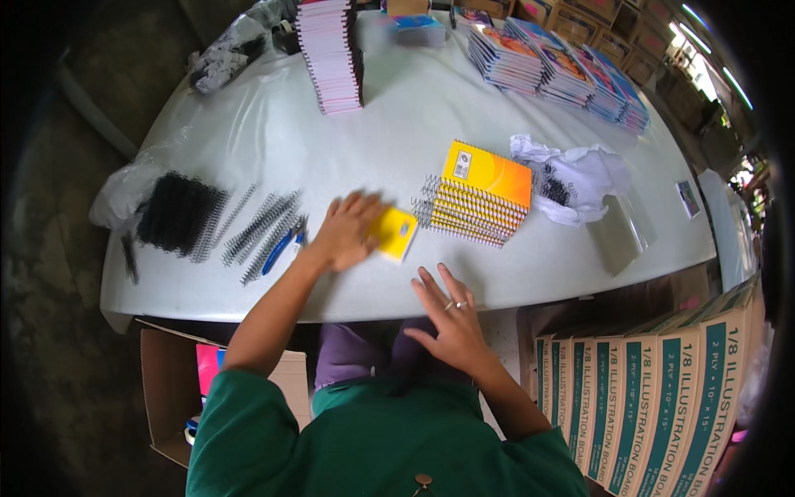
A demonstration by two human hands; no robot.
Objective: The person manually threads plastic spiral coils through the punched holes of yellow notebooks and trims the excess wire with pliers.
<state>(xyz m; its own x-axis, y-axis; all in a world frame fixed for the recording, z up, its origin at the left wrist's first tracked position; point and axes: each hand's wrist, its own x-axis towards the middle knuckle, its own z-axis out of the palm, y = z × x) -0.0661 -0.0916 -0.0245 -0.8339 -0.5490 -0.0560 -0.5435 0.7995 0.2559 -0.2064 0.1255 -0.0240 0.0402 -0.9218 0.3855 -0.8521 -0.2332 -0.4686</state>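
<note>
My left hand lies over the left part of a small yellow notebook near the table's front edge. Its fingers look spread but are smeared by motion, and they cover part of the notebook. To the right, my right hand hovers by the table's edge, fingers apart and empty, with rings on it. Just beyond it stands a stack of yellow and orange spiral notebooks, wire coils sticking out at its left side. Blue-handled pliers rest left of my left hand, beside loose black coils.
A dense bundle of black coils sits at the left. Crumpled white paper holds small dark coils. Behind are a tall notebook stack and colourful notebook piles. Cartons stand below, an open one left and a row right.
</note>
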